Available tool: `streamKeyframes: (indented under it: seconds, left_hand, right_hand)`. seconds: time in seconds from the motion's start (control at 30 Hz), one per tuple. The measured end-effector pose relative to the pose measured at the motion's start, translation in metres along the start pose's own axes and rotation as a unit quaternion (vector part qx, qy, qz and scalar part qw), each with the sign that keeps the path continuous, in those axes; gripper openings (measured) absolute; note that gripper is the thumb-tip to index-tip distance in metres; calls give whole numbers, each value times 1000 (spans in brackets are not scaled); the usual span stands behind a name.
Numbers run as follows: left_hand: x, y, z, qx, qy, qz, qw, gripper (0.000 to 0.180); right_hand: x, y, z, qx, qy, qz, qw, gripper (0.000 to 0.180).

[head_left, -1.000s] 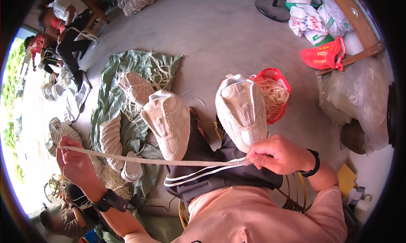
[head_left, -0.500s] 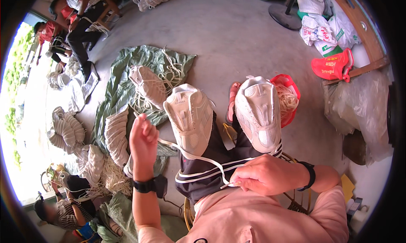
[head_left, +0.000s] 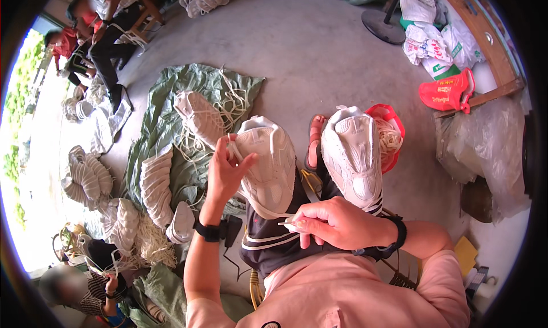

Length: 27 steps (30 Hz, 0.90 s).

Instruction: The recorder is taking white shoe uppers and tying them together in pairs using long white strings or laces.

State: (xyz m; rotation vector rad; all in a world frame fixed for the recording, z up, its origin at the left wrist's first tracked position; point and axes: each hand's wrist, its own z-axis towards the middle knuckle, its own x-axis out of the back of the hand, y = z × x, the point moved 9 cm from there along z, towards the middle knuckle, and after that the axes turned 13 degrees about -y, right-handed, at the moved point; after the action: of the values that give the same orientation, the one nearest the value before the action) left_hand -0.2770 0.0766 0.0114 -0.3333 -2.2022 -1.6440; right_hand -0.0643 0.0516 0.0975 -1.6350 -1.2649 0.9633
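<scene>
Two white sneakers rest on my thighs, toes toward me: the left sneaker [head_left: 267,177] and the right sneaker [head_left: 352,160]. My left hand [head_left: 225,174] is at the left sneaker's outer eyelet edge, fingers bent round a white shoelace [head_left: 268,214] and thumb over the tongue. The fingertips are partly hidden against the shoe. From that hand the lace crosses below the toe to my right hand [head_left: 325,222], which pinches it between thumb and fingers, its tip sticking out. Nothing touches the right sneaker. Its eyelets show no lace.
A red bag of white laces [head_left: 391,137] stands beyond the right sneaker. Bundled shoes [head_left: 200,117] lie on a green sheet [head_left: 165,100] at left, near loose laces [head_left: 151,242]. Several people sit at the left. Plastic bags [head_left: 434,43] and a red bag [head_left: 445,91] lie at right.
My left hand has moved right and down, from raised beside the left sneaker onto its edge. My right hand has lifted slightly away from my lap, still pinching the lace.
</scene>
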Motion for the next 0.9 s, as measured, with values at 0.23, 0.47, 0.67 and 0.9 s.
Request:
streamKeyframes:
  seconds: [0.23, 0.47, 0.67, 0.9]
  left_hand:
    - [-7, -4, -3, -42, 16, -65, 997, 50]
    - [-3, -42, -15, -56, 47, -420, 905, 21]
    - [-7, -36, -40, -13, 13, -418, 908, 22]
    - [-29, -27, -51, 11, -43, -503, 863, 23]
  right_hand:
    - [3, 16, 30, 36, 28, -21, 999, 24]
    - [28, 32, 45, 68, 113, -126, 983, 20]
    - [47, 36, 52, 54, 193, -242, 950, 17]
    - [52, 41, 60, 45, 226, -255, 939, 17]
